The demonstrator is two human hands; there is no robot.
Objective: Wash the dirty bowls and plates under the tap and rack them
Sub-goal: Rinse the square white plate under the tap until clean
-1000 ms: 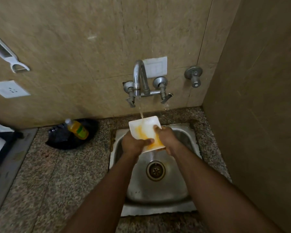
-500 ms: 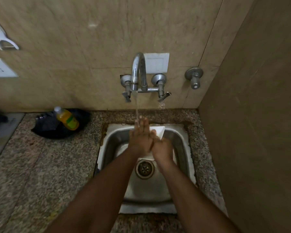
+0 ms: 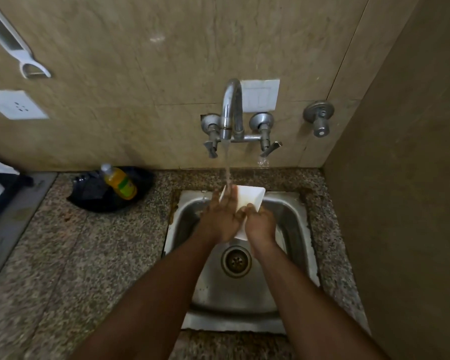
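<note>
Nearest, the square stainless-steel sink [image 3: 291, 268] sits sunk in the speckled granite tabletop [image 3: 83, 255], its round drain [image 3: 236, 261] just below the fingers. Above the drain, both hands hold a white rectangular plate [image 3: 248, 201] tilted over the basin. The right hand [image 3: 259, 224] grips the plate's near right edge, its fingers [image 3: 252, 209] curled over the rim and clamped on it. The left hand [image 3: 222, 216] lies flat on the plate's face, its fingers [image 3: 230, 197] straight, held together and pointing away from the person. A thin stream of water [image 3: 227, 167] falls onto the left fingertips and the plate's far left corner. Left of the fingers, on the tabletop, a yellow liquid bottle with a green label [image 3: 120, 185] leans on a crumpled black plastic bag [image 3: 99, 197]. Beyond the fingers, the chrome gooseneck tap [image 3: 231, 110] juts from the beige tiled wall [image 3: 140, 74], with a white switch plate [image 3: 261, 96] just behind it and a separate metal valve [image 3: 319, 118] to its right.
</note>
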